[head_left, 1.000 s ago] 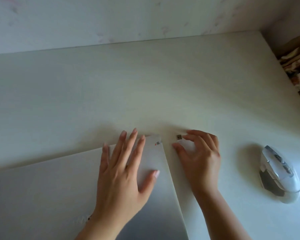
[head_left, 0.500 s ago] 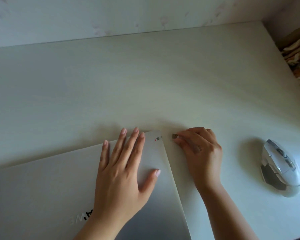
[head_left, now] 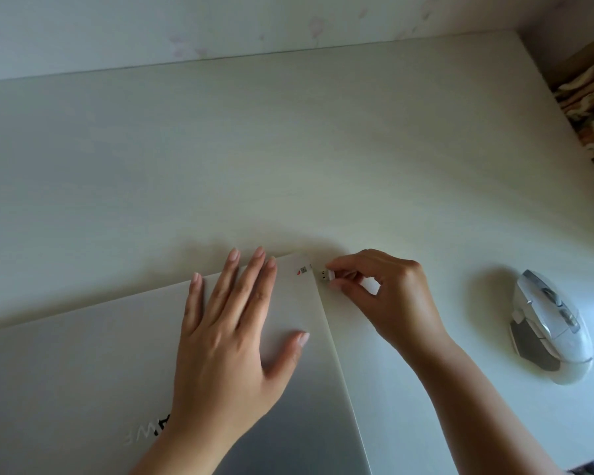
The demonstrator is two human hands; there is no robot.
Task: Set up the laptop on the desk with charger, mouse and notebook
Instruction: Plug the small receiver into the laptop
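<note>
The right hand [head_left: 388, 296] pinches a tiny white USB plug [head_left: 327, 275] beside the closed silver laptop [head_left: 83, 365]; the left hand [head_left: 234, 337] lies flat, fingers spread. A crooked push might jam it.

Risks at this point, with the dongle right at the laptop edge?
1. The USB receiver is pinched only at its tip by the right hand; it may slip or go in skewed at the laptop side, where the port is hidden.
2. The left hand rests flat on the closed lid; pushing could slide it.
</note>
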